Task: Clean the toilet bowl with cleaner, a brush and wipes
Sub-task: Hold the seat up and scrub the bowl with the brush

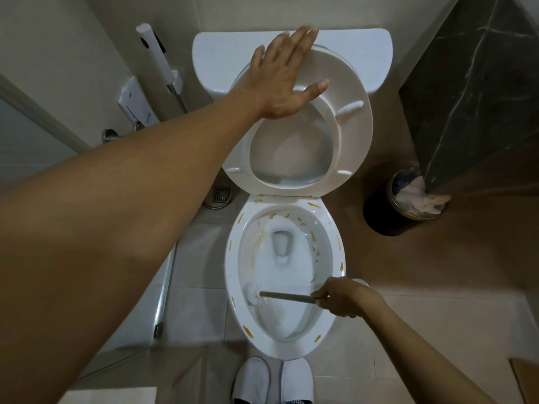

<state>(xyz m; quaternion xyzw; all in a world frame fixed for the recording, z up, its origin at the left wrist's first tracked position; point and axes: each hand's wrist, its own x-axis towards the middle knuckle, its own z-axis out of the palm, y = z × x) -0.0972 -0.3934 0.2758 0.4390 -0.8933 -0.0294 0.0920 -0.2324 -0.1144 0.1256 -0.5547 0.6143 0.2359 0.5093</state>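
Observation:
The white toilet bowl (335,310) lies below me, its rim and inner wall dotted with yellow-brown streaks. The raised seat (353,132) leans back against the cistern (364,59). My left hand (283,80) presses flat on the top of the raised seat, fingers straight and spread. My right hand (341,297) grips the grey handle of the toilet brush (287,295). The white brush head (252,294) touches the bowl's inner left wall near the front. Foamy water surrounds the drain opening (281,243).
A dark round bin (388,211) with crumpled tissue stands right of the toilet, beside a dark marble counter (478,91). A white bidet sprayer (159,62) hangs on the left wall. A floor drain (221,193) sits left of the bowl. My white slippers (272,380) stand before it.

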